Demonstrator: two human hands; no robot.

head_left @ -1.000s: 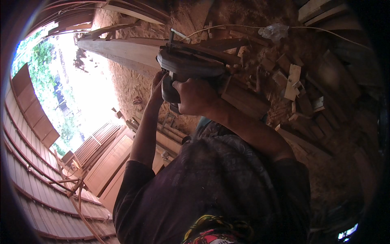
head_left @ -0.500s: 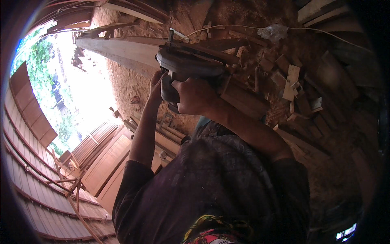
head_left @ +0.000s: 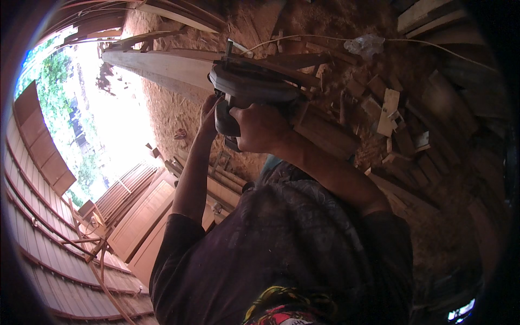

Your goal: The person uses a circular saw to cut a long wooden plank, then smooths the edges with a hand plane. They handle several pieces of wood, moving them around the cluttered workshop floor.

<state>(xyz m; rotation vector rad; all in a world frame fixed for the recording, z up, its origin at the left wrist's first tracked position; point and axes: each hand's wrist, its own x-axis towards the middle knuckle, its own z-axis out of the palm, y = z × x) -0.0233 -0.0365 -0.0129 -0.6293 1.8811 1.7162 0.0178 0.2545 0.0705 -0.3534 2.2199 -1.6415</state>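
My right hand (head_left: 261,129) is closed around the thick handle of a dark handheld power tool (head_left: 252,89); the tool's exact kind is hard to make out in the dim light. It has a long, bulky body, and its underside is hidden from me. At its left side my left hand (head_left: 208,115) grips the tool's near end, with the fingers partly hidden behind it. The tool is at the right end of a long pale board (head_left: 162,64), which stretches away to the left. Whether tool and board touch does not show.
Wood offcuts (head_left: 388,111) lie heaped on the dusty ground to the right. A pale cord (head_left: 303,37) runs across the back past a clear plastic bag (head_left: 365,45). Wooden panels (head_left: 143,216) lean at lower left, near bright daylight. A timber block (head_left: 326,130) lies beside my right forearm.
Almost nothing differs. Both hands keep their hold on the power tool, and the whole view has shifted only very slightly.
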